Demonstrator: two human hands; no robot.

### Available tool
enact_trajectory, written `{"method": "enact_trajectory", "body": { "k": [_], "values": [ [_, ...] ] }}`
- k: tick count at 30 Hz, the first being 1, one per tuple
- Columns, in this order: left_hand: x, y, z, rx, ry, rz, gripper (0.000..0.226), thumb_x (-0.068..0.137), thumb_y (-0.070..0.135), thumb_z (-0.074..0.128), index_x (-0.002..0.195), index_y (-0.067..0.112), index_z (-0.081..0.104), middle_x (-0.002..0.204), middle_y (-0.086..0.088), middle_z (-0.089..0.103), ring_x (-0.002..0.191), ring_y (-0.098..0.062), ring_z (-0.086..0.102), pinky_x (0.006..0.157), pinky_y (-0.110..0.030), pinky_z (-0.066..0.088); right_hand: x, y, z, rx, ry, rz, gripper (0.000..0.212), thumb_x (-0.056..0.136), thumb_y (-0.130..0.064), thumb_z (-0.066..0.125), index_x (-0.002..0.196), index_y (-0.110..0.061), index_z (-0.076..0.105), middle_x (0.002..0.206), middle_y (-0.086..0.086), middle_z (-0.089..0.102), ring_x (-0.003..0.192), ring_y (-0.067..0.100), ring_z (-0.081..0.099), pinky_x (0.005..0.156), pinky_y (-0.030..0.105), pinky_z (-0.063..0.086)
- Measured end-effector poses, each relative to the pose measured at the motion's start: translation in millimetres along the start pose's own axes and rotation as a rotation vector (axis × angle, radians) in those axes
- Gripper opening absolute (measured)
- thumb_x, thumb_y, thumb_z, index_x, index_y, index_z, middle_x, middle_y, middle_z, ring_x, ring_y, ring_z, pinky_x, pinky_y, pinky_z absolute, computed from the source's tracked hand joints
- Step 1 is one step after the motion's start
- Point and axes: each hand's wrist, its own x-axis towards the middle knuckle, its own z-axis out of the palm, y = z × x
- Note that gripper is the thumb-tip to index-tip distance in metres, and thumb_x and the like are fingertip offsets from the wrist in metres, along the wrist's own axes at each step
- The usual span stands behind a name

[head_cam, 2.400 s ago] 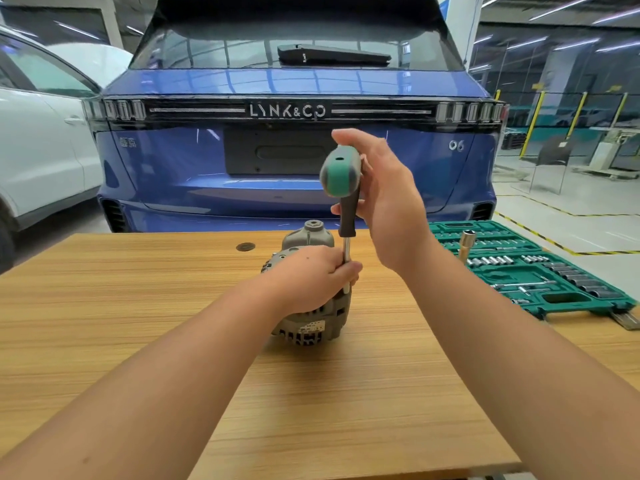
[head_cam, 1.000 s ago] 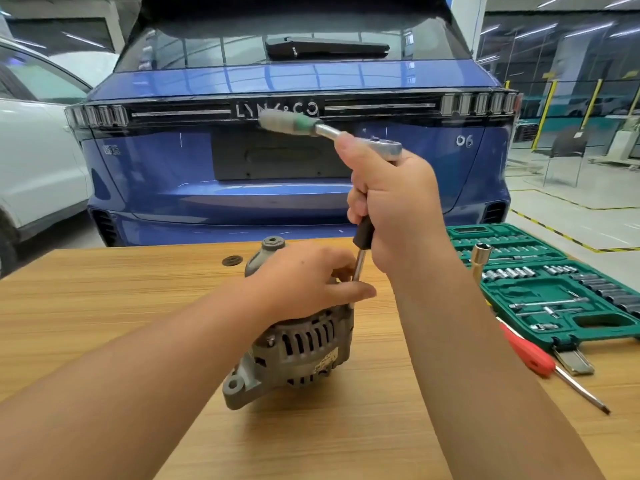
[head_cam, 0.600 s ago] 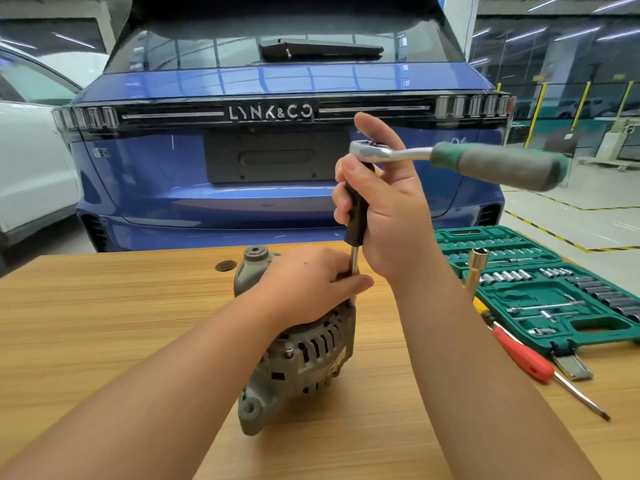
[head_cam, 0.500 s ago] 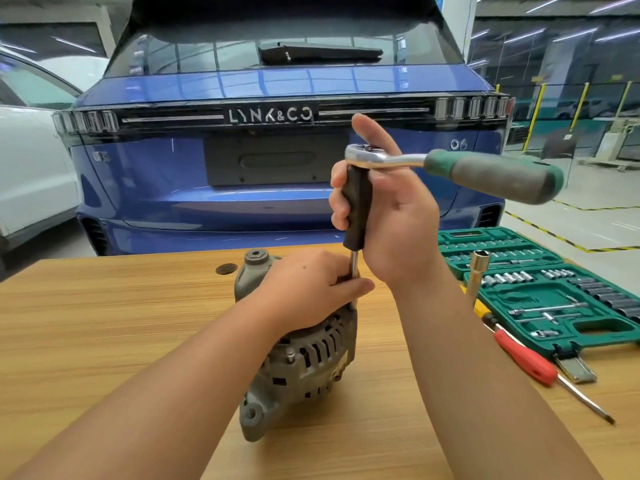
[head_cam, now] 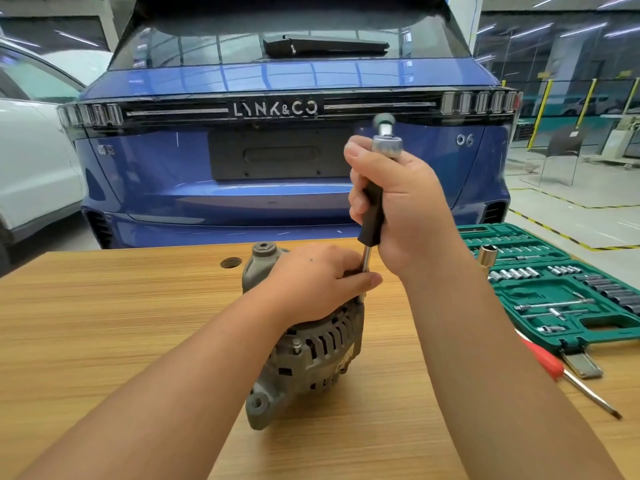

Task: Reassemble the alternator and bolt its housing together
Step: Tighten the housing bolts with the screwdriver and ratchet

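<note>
The grey alternator [head_cam: 311, 348] stands on the wooden table [head_cam: 121, 323], its vented housing facing me. My left hand [head_cam: 318, 278] presses down on its top and pinches the thin steel shaft of the driver against the housing edge. My right hand [head_cam: 401, 206] wraps the black extension handle [head_cam: 373, 216], which stands upright over the alternator's right rim. A chrome ratchet head [head_cam: 387, 144] caps that handle; its green grip points away from me and is mostly hidden. The bolt under the shaft is covered by my left fingers.
An open green socket case [head_cam: 561, 289] lies at the right, with an upright socket [head_cam: 487, 259] by its near corner. A red-handled screwdriver [head_cam: 568, 375] rests in front of the case. A blue car rear [head_cam: 277, 161] stands just beyond the table. A round hole [head_cam: 231, 262] marks the tabletop.
The ratchet's green grip has swung from pointing right to pointing away from me. Both hands stay on the alternator and the extension handle.
</note>
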Motion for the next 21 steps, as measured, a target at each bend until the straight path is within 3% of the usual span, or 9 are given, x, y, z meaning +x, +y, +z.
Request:
{"method": "enact_trajectory", "body": {
  "k": [3, 7, 10, 13, 15, 18, 21],
  "values": [
    [0, 0, 0, 0.008, 0.002, 0.011, 0.038, 0.101, 0.060, 0.047, 0.093, 0.028, 0.067, 0.083, 0.006, 0.066, 0.078, -0.011, 0.060, 0.071, -0.042, 0.054, -2, -2, -9, 0.131, -0.131, 0.061, 0.032, 0.087, -0.016, 0.065, 0.119, -0.017, 0.061, 0.071, -0.007, 0.057, 0.063, 0.008, 0.050, 0.060, 0.022, 0.041],
    [-1, 2, -2, 0.008, -0.004, 0.017, 0.038, 0.101, 0.059, 0.047, 0.094, 0.029, 0.068, 0.085, 0.006, 0.068, 0.080, -0.011, 0.062, 0.073, -0.043, 0.056, -6, 2, -13, 0.181, -0.171, 0.030, 0.027, 0.087, -0.014, 0.064, 0.112, -0.024, 0.059, 0.081, -0.007, 0.063, 0.068, 0.008, 0.056, 0.065, 0.023, 0.044],
    [-1, 3, -2, -0.007, -0.008, 0.003, 0.037, 0.102, 0.059, 0.047, 0.095, 0.029, 0.069, 0.086, 0.007, 0.068, 0.082, -0.011, 0.062, 0.078, -0.045, 0.056, -6, 5, -9, 0.094, -0.126, -0.128, 0.033, 0.091, -0.010, 0.064, 0.117, -0.029, 0.059, 0.086, 0.000, 0.063, 0.066, 0.013, 0.056, 0.061, 0.025, 0.046],
    [-2, 3, -2, -0.010, -0.009, -0.002, 0.036, 0.102, 0.057, 0.047, 0.094, 0.029, 0.069, 0.087, 0.007, 0.070, 0.083, -0.011, 0.063, 0.078, -0.045, 0.057, -4, 12, -4, -0.050, -0.088, -0.343, 0.034, 0.096, -0.003, 0.059, 0.119, -0.029, 0.060, 0.079, 0.001, 0.057, 0.058, 0.014, 0.048, 0.054, 0.025, 0.044],
    [-2, 3, -2, -0.022, -0.004, 0.003, 0.034, 0.103, 0.056, 0.048, 0.096, 0.030, 0.069, 0.088, 0.009, 0.070, 0.084, -0.010, 0.063, 0.079, -0.045, 0.056, -3, 14, -5, -0.003, -0.138, -0.349, 0.040, 0.099, 0.000, 0.052, 0.118, -0.032, 0.065, 0.082, 0.001, 0.054, 0.063, 0.013, 0.048, 0.056, 0.024, 0.043],
    [-3, 2, -2, -0.036, 0.005, 0.005, 0.033, 0.103, 0.054, 0.049, 0.097, 0.030, 0.070, 0.088, 0.010, 0.070, 0.085, -0.008, 0.063, 0.079, -0.043, 0.056, -5, 14, -9, 0.187, -0.287, -0.272, 0.039, 0.096, -0.016, 0.044, 0.128, -0.027, 0.062, 0.086, 0.007, 0.058, 0.066, 0.018, 0.047, 0.057, 0.027, 0.042],
    [-3, 2, -2, -0.043, 0.008, 0.005, 0.032, 0.102, 0.055, 0.050, 0.095, 0.031, 0.070, 0.087, 0.011, 0.069, 0.083, -0.006, 0.062, 0.078, -0.041, 0.056, -3, 10, -8, 0.270, -0.264, -0.145, 0.041, 0.097, -0.039, 0.046, 0.132, -0.022, 0.057, 0.084, 0.008, 0.060, 0.062, 0.019, 0.050, 0.055, 0.028, 0.044]
  ]
}}
